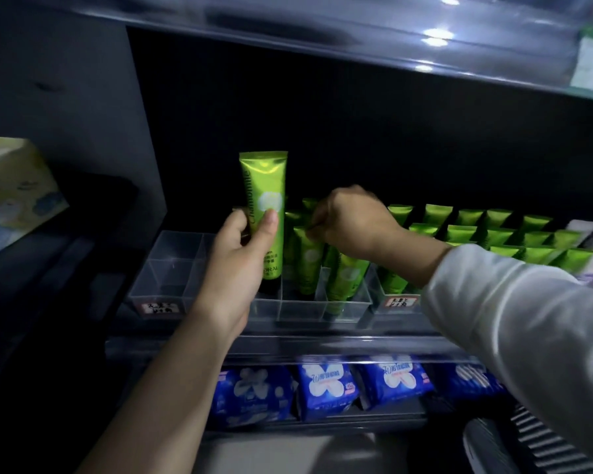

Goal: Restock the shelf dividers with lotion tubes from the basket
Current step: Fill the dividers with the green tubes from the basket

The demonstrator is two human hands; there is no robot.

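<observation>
Green tube (263, 186) stands upright in your left grip (233, 265): thumb across its printed front, fingers curled behind, so that grip is closed round the lower half and the crimped end points straight up. Its long axis is vertical, dark cap (270, 286) down, and the cap sits low among the clear walls of the divider (308, 304) (whether it rests on a cell floor, you cannot tell from this view). That is the relation that matters: the cell it is meant for lies directly below the cap, not off to one side, so the coming move looks like a plain drop along the tube's own axis, with no tilt needed.

Empty cells (172, 271) run to the left of the held tube; the filled ones begin just to its right. Your right grip (351, 222) hangs over those, fingers curled tight and seemingly pinching the top of a stocked tube (309, 256) that leans a little. So the left grip is the nearer one to the vacant cells, and the right is busy one column over, close enough that knuckles could brush the held tube if either drifts inward.

More tubes (493, 230) fill the rows further right on the same shelf (322, 343); the basket is not clearly in view
</observation>
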